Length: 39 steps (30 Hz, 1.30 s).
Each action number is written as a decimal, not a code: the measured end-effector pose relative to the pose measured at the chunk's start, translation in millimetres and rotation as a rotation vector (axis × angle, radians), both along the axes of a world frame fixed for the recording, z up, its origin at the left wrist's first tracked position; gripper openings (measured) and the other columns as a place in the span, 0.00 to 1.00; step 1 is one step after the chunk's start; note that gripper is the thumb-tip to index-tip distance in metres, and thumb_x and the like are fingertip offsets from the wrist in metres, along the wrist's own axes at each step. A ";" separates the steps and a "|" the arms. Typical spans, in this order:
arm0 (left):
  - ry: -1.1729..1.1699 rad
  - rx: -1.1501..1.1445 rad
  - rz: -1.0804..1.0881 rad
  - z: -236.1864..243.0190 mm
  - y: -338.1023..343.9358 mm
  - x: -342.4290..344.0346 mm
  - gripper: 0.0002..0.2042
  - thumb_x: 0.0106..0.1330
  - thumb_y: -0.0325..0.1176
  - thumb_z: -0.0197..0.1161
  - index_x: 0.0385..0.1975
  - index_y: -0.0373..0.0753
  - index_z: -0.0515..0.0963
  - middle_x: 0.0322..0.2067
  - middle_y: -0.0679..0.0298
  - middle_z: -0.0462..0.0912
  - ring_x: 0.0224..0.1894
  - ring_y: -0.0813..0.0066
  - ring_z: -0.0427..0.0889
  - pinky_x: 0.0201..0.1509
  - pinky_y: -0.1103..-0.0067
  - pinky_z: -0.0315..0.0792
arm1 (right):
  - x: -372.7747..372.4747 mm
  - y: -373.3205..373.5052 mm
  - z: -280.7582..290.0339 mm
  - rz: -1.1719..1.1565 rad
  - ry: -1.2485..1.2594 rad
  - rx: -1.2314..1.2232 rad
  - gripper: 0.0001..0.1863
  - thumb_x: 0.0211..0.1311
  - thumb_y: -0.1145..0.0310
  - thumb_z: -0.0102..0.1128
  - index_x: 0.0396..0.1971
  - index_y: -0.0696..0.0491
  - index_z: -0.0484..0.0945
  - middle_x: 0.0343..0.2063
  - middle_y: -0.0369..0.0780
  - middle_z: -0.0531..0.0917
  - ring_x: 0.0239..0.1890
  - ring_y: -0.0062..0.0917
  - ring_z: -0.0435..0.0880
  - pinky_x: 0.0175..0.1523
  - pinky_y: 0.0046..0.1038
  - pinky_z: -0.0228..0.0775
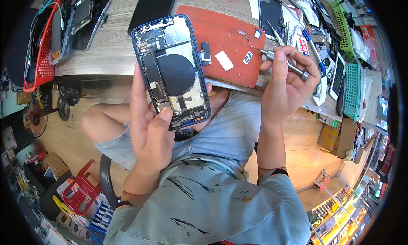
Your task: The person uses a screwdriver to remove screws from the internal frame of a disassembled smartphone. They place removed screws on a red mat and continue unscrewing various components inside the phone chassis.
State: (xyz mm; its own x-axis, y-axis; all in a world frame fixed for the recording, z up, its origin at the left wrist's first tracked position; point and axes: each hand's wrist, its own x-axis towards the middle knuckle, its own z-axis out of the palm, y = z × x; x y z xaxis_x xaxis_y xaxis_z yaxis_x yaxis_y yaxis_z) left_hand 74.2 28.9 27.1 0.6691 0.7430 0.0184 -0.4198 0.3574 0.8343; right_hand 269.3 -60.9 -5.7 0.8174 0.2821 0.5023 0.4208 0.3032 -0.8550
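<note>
My left hand (pixel 149 126) holds an opened blue smartphone (pixel 172 70) with its back off, showing the boards and a round black coil; the thumb presses near its lower edge. My right hand (pixel 288 81) grips a small metal screwdriver (pixel 284 60), tip pointing left over a red work mat (pixel 221 36). On the mat lie a small black module (pixel 205 53), a white rectangular piece (pixel 224 60) and tiny parts.
A wooden bench (pixel 114 41) carries a dark phone screen (pixel 153 5), a second opened phone (pixel 271 11), tweezers, a red basket (pixel 40 45) of phones at left and green baskets (pixel 350 66) at right. A small fan (pixel 34 117) and red stool (pixel 80 187) stand below.
</note>
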 end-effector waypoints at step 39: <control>-0.107 0.218 -0.248 -4.3 -6.3 -14.6 0.36 0.68 0.17 0.42 0.75 0.30 0.34 0.71 0.52 0.56 0.69 0.73 0.60 0.71 0.80 0.53 | -82.0 -23.8 42.1 0.386 -0.503 0.038 0.28 0.59 0.83 0.63 0.54 0.53 0.58 0.37 0.54 0.77 0.28 0.33 0.82 0.36 0.40 0.88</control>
State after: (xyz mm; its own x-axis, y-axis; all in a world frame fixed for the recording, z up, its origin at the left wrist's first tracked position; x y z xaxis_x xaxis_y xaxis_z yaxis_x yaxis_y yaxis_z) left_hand 59.6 22.6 22.8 0.8145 0.5287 0.2387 -0.4320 0.2781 0.8579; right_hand 187.2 -84.8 36.4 0.3219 0.4842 0.8136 0.6222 0.5395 -0.5673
